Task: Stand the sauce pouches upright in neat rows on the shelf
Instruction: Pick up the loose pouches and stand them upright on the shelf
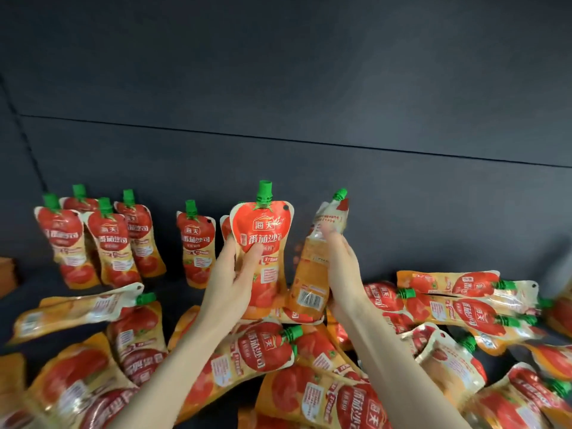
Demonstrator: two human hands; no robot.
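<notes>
My left hand [230,274] grips an upright red tomato sauce pouch [266,230] with a green cap, its front label facing me. My right hand [343,270] holds a second pouch [318,267] tilted to the right, its back with the barcode facing me. Several pouches stand upright at the back left of the dark shelf [182,292], among them one [195,246] just left of my left hand and a group [108,239] farther left. Another standing pouch is partly hidden behind the one in my left hand.
Many pouches lie flat in a loose heap across the front and right of the shelf, such as one [263,351] under my wrists and a stack [464,301] at right. A dark back wall [278,134] rises behind. A brown object [7,274] sits at the far left edge.
</notes>
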